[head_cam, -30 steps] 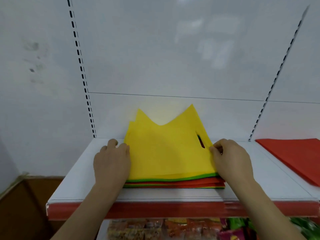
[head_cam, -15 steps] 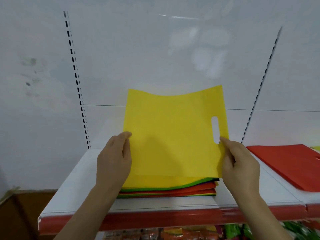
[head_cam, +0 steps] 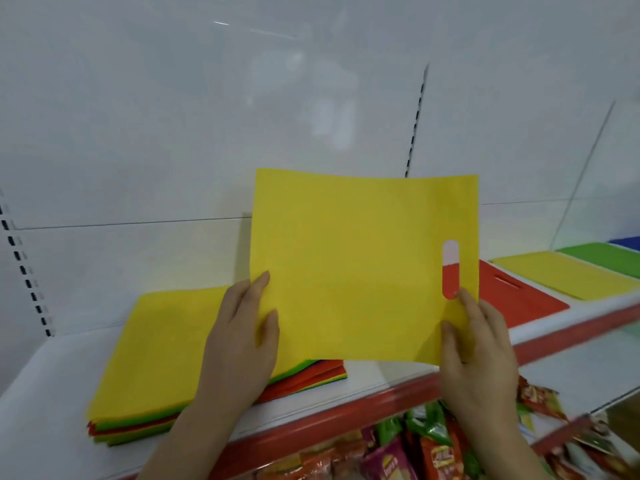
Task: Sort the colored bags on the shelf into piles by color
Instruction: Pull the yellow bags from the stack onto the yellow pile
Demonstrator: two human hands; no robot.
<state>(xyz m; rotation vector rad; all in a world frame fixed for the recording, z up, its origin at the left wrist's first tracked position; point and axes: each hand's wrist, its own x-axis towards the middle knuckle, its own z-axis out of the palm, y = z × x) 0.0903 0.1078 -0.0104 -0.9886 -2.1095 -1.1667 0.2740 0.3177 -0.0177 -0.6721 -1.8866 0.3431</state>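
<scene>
A yellow bag (head_cam: 353, 265) with a slot handle is held upright in the air above the white shelf (head_cam: 367, 377). My left hand (head_cam: 239, 344) grips its lower left edge and my right hand (head_cam: 476, 344) pinches its lower right corner below the slot. Down at the left lies the mixed stack (head_cam: 152, 362), with a yellow bag on top and green, red and orange edges beneath. Sorted piles lie along the shelf to the right: red pile (head_cam: 509, 296), yellow pile (head_cam: 568, 275), green pile (head_cam: 602, 254), and a sliver of a blue pile (head_cam: 628, 242).
A red strip (head_cam: 381, 407) runs along the shelf's front edge. The white back panel has slotted uprights (head_cam: 415, 123). Packaged snacks (head_cam: 415, 448) fill the shelf below.
Both hands have lifted the yellow bag off the mixed stack and carried it to the right. The view has swung right, so the yellow, green and blue piles now show.
</scene>
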